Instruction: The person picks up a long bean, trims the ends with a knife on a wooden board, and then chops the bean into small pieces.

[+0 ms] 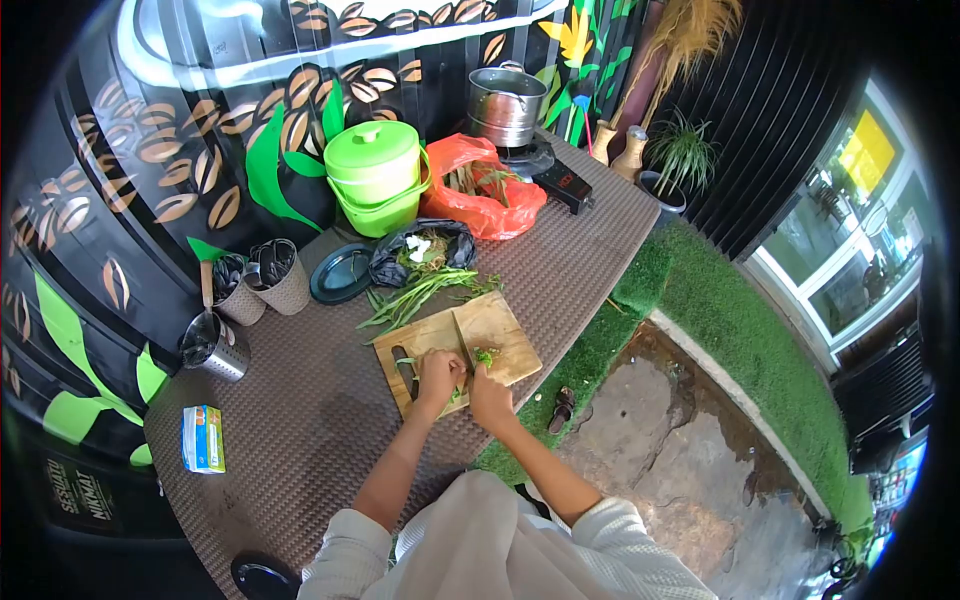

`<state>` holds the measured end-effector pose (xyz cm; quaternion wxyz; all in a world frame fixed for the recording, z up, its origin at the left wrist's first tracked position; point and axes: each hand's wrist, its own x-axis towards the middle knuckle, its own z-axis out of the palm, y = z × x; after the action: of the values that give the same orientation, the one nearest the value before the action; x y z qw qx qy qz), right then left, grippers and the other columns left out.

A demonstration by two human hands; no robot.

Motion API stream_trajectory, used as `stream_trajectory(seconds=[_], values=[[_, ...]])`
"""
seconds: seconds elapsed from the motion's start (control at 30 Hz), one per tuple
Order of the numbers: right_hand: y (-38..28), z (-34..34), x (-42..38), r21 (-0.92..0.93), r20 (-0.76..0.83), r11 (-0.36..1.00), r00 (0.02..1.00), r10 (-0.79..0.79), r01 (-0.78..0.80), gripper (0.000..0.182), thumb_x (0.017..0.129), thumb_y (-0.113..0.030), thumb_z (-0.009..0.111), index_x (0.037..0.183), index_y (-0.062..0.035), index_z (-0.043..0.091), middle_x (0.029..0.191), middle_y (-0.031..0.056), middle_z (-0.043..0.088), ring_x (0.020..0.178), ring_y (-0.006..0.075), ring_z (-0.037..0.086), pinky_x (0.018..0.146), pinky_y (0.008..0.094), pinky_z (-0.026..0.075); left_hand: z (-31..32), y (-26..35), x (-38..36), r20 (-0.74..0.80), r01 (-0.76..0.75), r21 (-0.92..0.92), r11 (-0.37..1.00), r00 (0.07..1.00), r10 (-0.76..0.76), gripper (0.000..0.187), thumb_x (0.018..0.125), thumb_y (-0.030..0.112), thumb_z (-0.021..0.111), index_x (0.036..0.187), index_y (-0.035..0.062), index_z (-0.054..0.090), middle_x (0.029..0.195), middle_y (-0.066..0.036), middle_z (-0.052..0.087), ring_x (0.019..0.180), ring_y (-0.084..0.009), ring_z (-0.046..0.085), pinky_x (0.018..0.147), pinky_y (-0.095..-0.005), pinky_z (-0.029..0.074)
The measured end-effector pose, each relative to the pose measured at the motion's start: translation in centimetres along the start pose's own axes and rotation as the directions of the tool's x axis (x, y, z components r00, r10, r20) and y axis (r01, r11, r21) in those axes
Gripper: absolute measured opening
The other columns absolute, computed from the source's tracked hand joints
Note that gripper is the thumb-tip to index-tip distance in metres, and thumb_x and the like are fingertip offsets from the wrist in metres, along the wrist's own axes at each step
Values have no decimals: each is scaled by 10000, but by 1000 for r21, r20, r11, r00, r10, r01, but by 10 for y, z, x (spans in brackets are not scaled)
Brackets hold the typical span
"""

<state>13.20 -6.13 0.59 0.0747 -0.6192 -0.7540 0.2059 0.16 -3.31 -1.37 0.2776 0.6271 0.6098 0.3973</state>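
Note:
A wooden cutting board [420, 337] lies near the table's front edge. On its left part my left hand [438, 378] is closed round green stalks, pressed to the board. My right hand [489, 396] is wrapped round the handle of a knife [462, 338], whose blade points away from me across the board. Small chopped green pieces [485, 356] lie just right of the blade. Long green leafy stalks [425, 298] rest behind the board, beside a black plastic bag [455, 232] with white and brownish scraps in it.
Behind stand a green lidded bucket [372, 180], a red plastic bag [490, 212] and a steel pot [506, 105] on a stove [565, 182]. Utensil cups [277, 278], a dark plate [342, 273] and a small packet [203, 439] are at the left.

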Motion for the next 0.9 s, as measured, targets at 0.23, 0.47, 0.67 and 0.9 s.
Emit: stream_trajectory(seconds=[0.23,0.47,0.67,0.9], values=[[-2,-5,-13,-16,20,1000,1000,18,-17,302,848,-111,472,1107,15,381,813,219,660,764,373,664,653,454,536,-5,17,-13,-67,-167,207,964,981,184,152,713,9,645,861,7,683,756,-153,646,818,-329,590,767,-410,446],[4,-1,6,-11,16,1000,1000,-18,18,320,856,-130,472,1120,21,370,795,235,654,738,374,665,645,458,538,-1,14,-19,-82,-135,123,983,986,145,313,733,-23,639,1033,13,555,841,-158,614,769,-295,618,697,-385,493],[-9,0,-3,-40,22,998,998,56,-55,354,842,-133,509,1121,33,366,817,227,655,770,373,664,664,449,539,4,6,-19,-92,-130,93,987,986,138,291,751,-42,624,1027,5,543,879,-157,618,789,-281,640,684,-360,516],[-12,-6,-14,-55,44,995,995,88,-86,357,828,-120,532,1114,25,376,844,218,656,786,358,669,670,432,541,-2,14,-17,-71,-97,-44,994,993,94,298,748,-71,614,1028,-7,536,828,-152,634,804,-253,653,674,-338,515]])
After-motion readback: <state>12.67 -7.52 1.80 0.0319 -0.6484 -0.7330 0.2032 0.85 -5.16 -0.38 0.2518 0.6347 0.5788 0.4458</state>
